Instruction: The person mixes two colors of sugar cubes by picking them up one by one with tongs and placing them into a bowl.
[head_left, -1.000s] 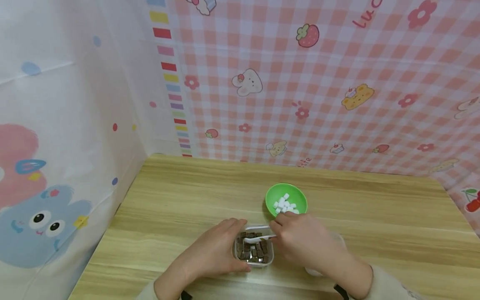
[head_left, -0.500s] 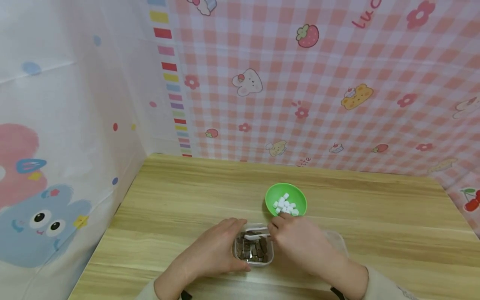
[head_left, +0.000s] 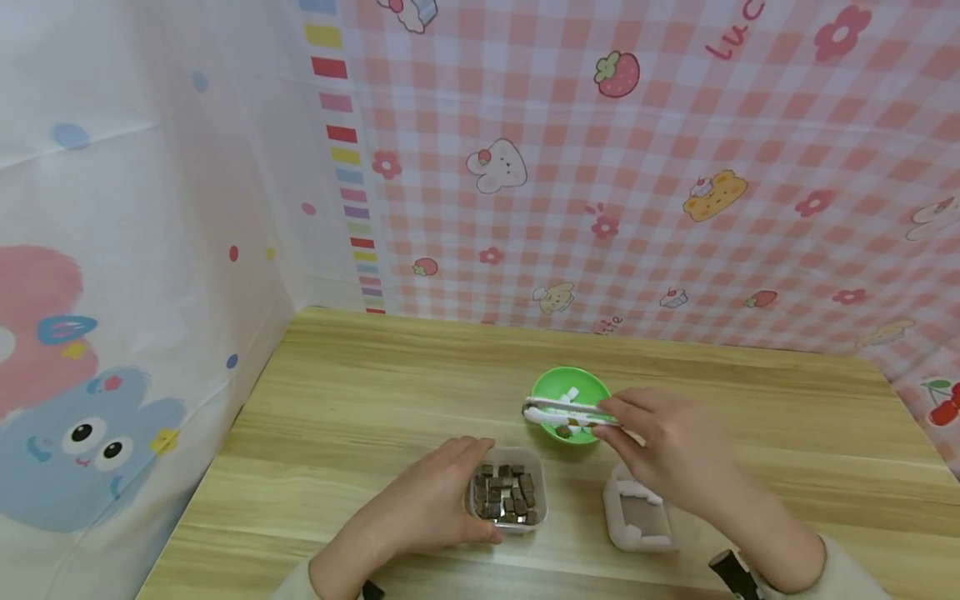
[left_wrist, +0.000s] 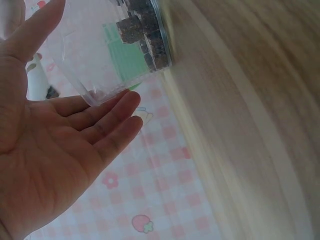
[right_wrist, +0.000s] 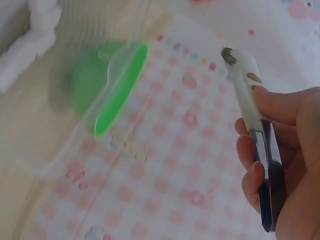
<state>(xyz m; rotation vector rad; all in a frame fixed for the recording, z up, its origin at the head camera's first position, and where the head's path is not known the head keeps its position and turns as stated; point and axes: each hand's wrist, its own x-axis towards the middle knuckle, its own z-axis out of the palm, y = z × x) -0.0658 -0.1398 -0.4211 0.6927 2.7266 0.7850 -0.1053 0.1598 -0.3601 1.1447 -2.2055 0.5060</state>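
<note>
A: Where are the fingers?

B: In the head view, we see the right hand (head_left: 675, 450) right of lower centre, its fingers gripping the tongs (right_wrist: 256, 137). A brown piece (right_wrist: 228, 55) shows at the tip; we cannot tell whether it is pinched.

A: And the left hand (head_left: 431, 492)?

B: Left of lower centre, thumb and fingers holding the sides of a clear container (head_left: 517, 456).

A: What do we find in that one?

B: Many brown cubes (head_left: 519, 504), spread over its bottom. The left wrist view shows some through the see-through wall at the top of the frame.

A: What lies under the tongs?

B: The green bowl (head_left: 553, 381), just above and right of that container in the head view. The tongs cross over it, partly covering its white cubes (head_left: 573, 393); we also spot a brown bit (head_left: 562, 432) near its lower edge.

A: Anything further out?

B: Lower right, partly behind the right hand, a second container (head_left: 615, 521) with white pieces (head_left: 632, 490) along its sides. We see everything on a wood-grain desk (head_left: 375, 375), with a pink checked cloth (head_left: 450, 108) across the upper frame.
</note>
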